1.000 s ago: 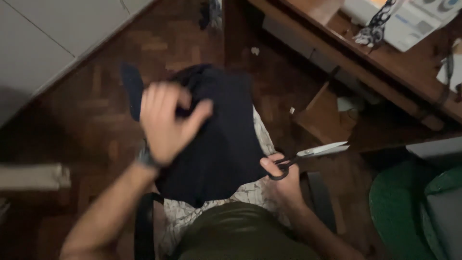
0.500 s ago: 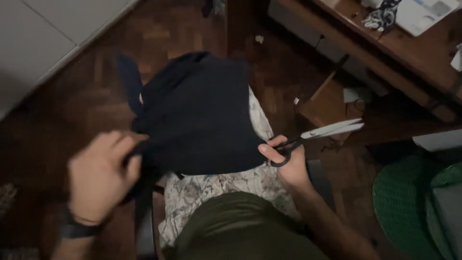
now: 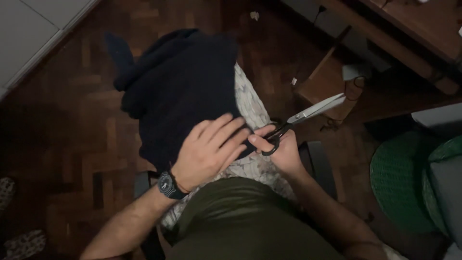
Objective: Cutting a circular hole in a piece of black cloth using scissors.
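Done: left hand (image 3: 211, 149) lies flat on the dark cloth (image 3: 183, 91); right hand (image 3: 281, 149) grips shut scissors (image 3: 303, 118).
Left: no cut visible in the cloth.

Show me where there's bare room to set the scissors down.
Bare parquet floor lies left of the dark cloth, up to the white panel. The lap is crowded: cloth, left hand and right hand gripping the scissors. Right side holds the wooden stool and green basket.
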